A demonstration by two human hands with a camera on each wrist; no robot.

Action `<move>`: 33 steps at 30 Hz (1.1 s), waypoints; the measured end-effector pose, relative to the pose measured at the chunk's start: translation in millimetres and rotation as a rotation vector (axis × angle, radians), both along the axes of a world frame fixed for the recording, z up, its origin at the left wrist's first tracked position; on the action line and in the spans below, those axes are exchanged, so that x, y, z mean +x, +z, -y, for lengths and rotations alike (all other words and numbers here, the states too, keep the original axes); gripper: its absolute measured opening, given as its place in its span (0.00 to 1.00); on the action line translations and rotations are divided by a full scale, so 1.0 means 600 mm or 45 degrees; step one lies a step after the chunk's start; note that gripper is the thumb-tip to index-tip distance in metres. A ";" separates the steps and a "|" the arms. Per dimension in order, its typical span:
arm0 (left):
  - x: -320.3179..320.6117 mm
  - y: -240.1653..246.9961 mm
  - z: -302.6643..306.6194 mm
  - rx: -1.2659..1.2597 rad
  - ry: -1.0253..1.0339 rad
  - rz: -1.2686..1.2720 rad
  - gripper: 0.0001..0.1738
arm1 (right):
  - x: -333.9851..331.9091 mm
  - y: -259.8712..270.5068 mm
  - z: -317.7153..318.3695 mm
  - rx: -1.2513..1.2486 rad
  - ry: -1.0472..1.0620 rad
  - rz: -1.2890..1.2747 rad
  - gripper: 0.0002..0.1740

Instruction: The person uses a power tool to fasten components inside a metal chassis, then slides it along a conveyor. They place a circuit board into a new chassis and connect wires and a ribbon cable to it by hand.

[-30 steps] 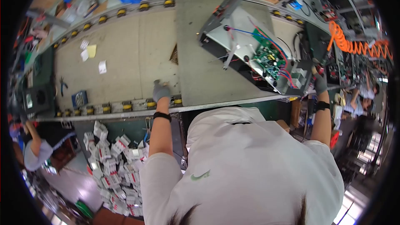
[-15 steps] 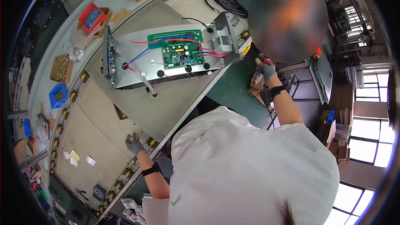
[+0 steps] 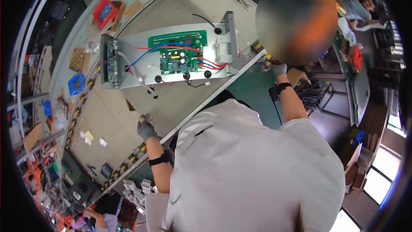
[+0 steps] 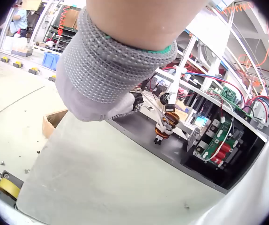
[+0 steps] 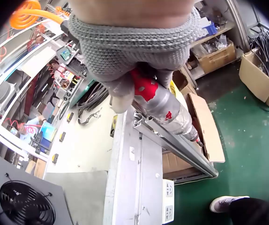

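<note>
My gloved right hand (image 3: 280, 73) grips a red-and-silver power screwdriver (image 5: 160, 104) just past the bench's front edge, its tip angled down over a carton. An orange coiled hose (image 5: 29, 18) hangs beside that wrist. My left hand (image 3: 146, 129), in a grey glove, is by the corner of a grey board (image 3: 174, 108) on the bench, its fingers loosely bent. On the board lies an open metal chassis (image 3: 133, 39) with a green circuit board (image 3: 177, 53), red and blue wires and a dark front panel (image 3: 109, 62). The left wrist view hides the left fingertips behind the glove.
Along the bench's back stand a red bin (image 3: 105, 13), a blue bin (image 3: 76, 84) and a box of brass-coloured fasteners (image 3: 79, 60). Yellow rollers (image 3: 90, 84) line the bench edges. Black cables (image 5: 94, 101) lie at the right. A blurred disc covers the upper right.
The head view has turned rightward. My left hand has shifted from the front rollers to the grey board's corner. My right hand keeps hold of the screwdriver beside the bench.
</note>
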State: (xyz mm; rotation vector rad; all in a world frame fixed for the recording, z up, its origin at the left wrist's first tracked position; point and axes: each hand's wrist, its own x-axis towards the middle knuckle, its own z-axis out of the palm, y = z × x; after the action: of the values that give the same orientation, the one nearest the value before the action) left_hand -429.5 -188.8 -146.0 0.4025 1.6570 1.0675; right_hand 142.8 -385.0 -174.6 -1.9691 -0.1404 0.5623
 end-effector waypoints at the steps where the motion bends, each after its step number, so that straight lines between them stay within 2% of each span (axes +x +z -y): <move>1: 0.008 0.001 0.004 -0.027 -0.050 -0.099 0.15 | 0.007 -0.014 -0.009 -0.015 0.000 -0.002 0.23; 2: 0.014 0.002 0.009 -0.056 -0.088 -0.201 0.15 | 0.010 -0.013 -0.014 0.004 0.018 -0.013 0.23; 4: 0.015 -0.003 0.023 -0.032 -0.123 -0.193 0.14 | 0.014 -0.005 -0.010 -0.013 0.072 -0.019 0.25; 10: 0.005 -0.024 0.027 -0.005 0.166 -0.206 0.14 | 0.034 -0.041 0.012 0.071 0.114 -0.115 0.27; 12: -0.008 -0.031 0.021 -0.048 0.185 -0.169 0.12 | 0.032 -0.054 0.006 0.120 0.100 -0.172 0.27; 13: -0.017 -0.033 0.016 -0.046 0.202 -0.166 0.12 | 0.030 -0.060 -0.001 0.122 0.117 -0.170 0.27; 15: -0.037 -0.036 -0.003 -0.062 0.172 -0.205 0.12 | 0.030 -0.073 -0.015 -0.087 0.081 -0.113 0.27; 16: -0.036 -0.023 -0.012 -0.074 0.175 -0.252 0.12 | 0.021 -0.069 -0.023 0.009 0.039 -0.192 0.26; 21: -0.052 -0.015 -0.068 -0.056 0.213 -0.303 0.11 | 0.024 -0.133 -0.025 -0.035 -0.026 -0.187 0.23; 25: -0.068 -0.041 -0.121 -0.027 0.184 -0.401 0.12 | 0.005 -0.098 -0.023 -0.135 -0.026 -0.110 0.19; 26: -0.073 -0.047 -0.132 -0.013 0.162 -0.390 0.12 | 0.014 -0.118 -0.018 -0.260 -0.104 -0.135 0.22; 27: -0.074 -0.048 -0.144 -0.064 0.157 -0.508 0.11 | 0.016 -0.114 -0.014 -0.247 -0.128 -0.127 0.22; 29: -0.075 -0.055 -0.164 -0.103 0.133 -0.615 0.10 | 0.022 -0.103 -0.003 -0.516 -0.012 -0.275 0.23; 30: -0.073 -0.049 -0.169 -0.144 0.014 -0.668 0.10 | 0.009 -0.073 -0.007 -0.510 -0.035 -0.267 0.23; 31: -0.070 -0.048 -0.172 -0.189 -0.104 -0.722 0.10 | -0.020 -0.020 -0.022 -0.574 -0.066 -0.436 0.22; 32: -0.072 -0.065 -0.177 -0.156 -0.089 -0.688 0.12 | -0.045 0.023 -0.035 -0.637 -0.095 -0.606 0.23; 33: -0.066 -0.065 -0.175 -0.156 -0.110 -0.676 0.12 | -0.065 0.053 -0.042 -0.638 -0.118 -0.597 0.23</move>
State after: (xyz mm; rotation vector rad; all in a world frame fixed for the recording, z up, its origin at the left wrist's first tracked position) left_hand -469.2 -83.8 -184.8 0.7143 2.1363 0.8291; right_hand 103.6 -359.9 -142.9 -2.2398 0.4200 1.0561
